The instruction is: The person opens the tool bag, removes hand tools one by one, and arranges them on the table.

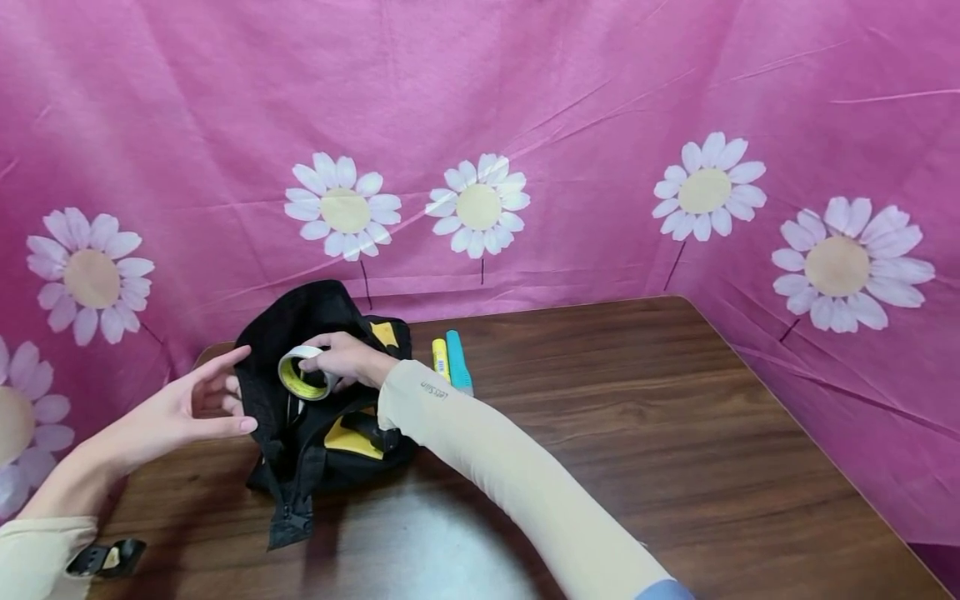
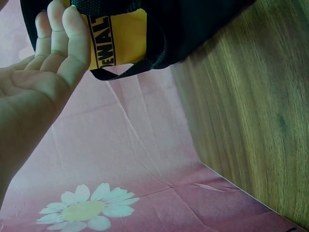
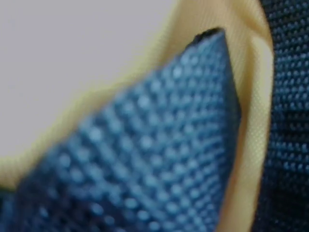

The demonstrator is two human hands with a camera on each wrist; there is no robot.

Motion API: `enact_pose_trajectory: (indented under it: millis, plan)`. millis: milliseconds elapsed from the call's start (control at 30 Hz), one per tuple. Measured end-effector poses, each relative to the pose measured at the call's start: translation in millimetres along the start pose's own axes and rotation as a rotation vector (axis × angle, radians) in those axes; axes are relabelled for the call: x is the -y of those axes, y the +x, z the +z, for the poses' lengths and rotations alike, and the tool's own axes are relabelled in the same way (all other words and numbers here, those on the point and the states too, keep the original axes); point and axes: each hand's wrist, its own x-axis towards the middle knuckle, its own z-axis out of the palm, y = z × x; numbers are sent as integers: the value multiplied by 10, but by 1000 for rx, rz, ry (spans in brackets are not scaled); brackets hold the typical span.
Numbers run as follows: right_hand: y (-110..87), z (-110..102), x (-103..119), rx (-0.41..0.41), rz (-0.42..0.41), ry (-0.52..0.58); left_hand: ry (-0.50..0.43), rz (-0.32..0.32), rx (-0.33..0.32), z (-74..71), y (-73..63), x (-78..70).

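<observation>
A black tool bag (image 1: 337, 467) with yellow panels stands with its mouth spread. Over the mouth my right hand (image 1: 348, 358) pinches a roll of tape (image 1: 285, 379), white outside with a yellow inner core. At the bag's left side, my left hand (image 1: 198, 404) touches the edge with fingers and thumb spread. In the left wrist view, that hand's fingers (image 2: 75, 36) lie by a yellow panel (image 2: 125, 41) with black lettering. The right wrist view holds only blurred dark webbing (image 3: 159, 130) and yellow fabric close up; the hand and tape are hidden there.
Right of the bag, a yellow tube (image 1: 440, 357) and a teal tool (image 1: 457, 360) lie side by side on the brown wooden table (image 1: 637, 417). A pink cloth (image 1: 570, 100) with daisies hangs behind. A black strap end (image 1: 291, 525) hangs toward the table's front.
</observation>
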Motion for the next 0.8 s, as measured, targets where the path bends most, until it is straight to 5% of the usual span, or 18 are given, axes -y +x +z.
enact_pose_trajectory:
  millis: [367,800]
  plan:
    - [-116,-73,124,22,35,-1,5,-16,10,14,3,-20]
    - [-234,-232,267,115,56,120,22,-17,11,8,3,1]
